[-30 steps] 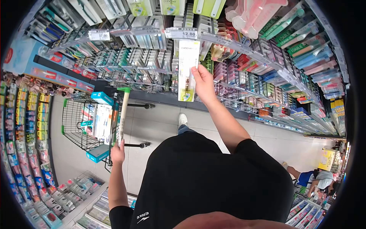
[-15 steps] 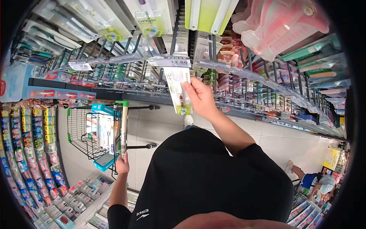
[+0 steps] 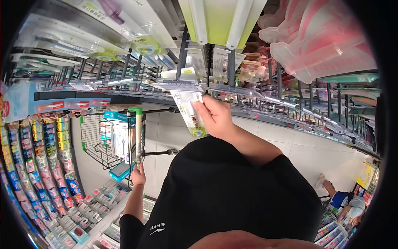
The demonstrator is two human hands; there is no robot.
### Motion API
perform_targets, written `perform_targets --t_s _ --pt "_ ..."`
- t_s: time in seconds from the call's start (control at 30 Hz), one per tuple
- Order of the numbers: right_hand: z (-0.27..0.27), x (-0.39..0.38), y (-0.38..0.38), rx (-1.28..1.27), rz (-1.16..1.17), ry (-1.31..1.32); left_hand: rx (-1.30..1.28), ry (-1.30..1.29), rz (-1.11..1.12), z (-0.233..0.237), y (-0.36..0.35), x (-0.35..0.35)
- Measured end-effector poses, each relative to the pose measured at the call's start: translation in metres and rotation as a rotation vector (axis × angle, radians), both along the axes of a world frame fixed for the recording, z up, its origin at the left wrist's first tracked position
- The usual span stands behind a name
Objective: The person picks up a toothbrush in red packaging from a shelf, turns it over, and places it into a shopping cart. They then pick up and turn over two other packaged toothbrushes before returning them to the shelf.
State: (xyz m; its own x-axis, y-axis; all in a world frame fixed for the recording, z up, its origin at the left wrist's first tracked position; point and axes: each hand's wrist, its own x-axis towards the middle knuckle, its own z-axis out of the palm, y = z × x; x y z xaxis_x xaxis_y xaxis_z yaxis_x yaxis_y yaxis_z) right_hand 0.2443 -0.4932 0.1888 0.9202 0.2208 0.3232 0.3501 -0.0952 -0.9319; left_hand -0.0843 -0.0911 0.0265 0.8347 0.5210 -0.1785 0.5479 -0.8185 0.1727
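My right hand is closed on the side of a narrow white-and-green toothbrush pack, thumb across its front. The pack tilts beneath a clear price-tag holder at the front of the rack, which covers part of it. Above it a dark display hook sticks out toward me. At lower left, my left hand is wrapped round the end of the shopping cart's handle. Inside the wire cart are white packages and blue boxes.
Large hanging packs jut out at the top, with pink-and-white ones on the right. A side display of colourful packs lines the left. On the pale tiled floor, another person crouches at far right.
The rack looms larger and its front edge sits lower in view. My right hand and the pack appear lower, the pack more tilted. My left hand stays on the cart handle.
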Motion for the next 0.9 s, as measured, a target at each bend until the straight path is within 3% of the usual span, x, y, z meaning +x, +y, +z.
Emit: perform_targets --t_s 0.2,0.33,0.5,0.57,0.9 --pt "0.014 -0.011 0.007 0.143 -0.034 0.013 0.014 0.036 -0.002 -0.002 0.003 -0.001" --pt "0.034 -0.015 -0.002 0.160 0.062 0.147 0.004 0.066 0.024 -0.002 0.002 -0.002" --pt "0.028 -0.014 0.000 0.160 0.041 0.096 0.022 0.057 0.008 0.002 -0.002 0.001" --pt "0.012 -0.010 0.005 0.163 -0.048 -0.065 0.040 0.059 0.013 0.005 -0.007 0.004" --pt "-0.001 0.013 0.006 0.106 -0.078 -0.018 0.025 0.088 0.026 0.003 -0.003 0.003"
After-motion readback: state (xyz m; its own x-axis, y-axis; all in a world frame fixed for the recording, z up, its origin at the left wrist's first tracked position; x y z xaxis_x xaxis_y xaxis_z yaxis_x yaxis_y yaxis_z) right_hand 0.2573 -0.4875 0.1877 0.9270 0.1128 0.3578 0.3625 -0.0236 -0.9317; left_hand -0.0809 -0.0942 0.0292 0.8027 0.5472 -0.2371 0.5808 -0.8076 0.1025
